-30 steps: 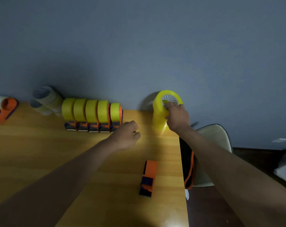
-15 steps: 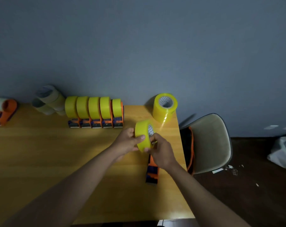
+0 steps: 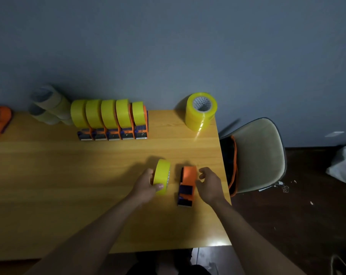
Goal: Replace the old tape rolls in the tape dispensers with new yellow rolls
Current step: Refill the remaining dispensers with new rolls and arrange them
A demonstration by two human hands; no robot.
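A person's left hand (image 3: 146, 185) grips a new yellow tape roll (image 3: 162, 176) on edge above the wooden table (image 3: 49, 175), thumb across the outer band and fingers behind it, while the right hand (image 3: 208, 185) hovers with fingers loosely curled and holding nothing, just beside an empty orange-and-blue tape dispenser (image 3: 187, 185) lying near the table's right edge. The roll looks light and rigid, its smooth wound face likely slick, so the firmest hold is probably across its width or through the cardboard core (the core must stay free to slide onto the dispenser's hub). The dispenser looks like light plastic that could skid when pushed, so it likely needs steadying at its body, away from the cutter end. Five loaded dispensers (image 3: 112, 120) stand in a row by the wall, a stack of yellow rolls (image 3: 200, 112) waits at the far right corner, and pale old rolls (image 3: 49, 108) lie to the left. Open tabletop stretches leftward; the right edge, with a chair (image 3: 261, 153) below, is close.
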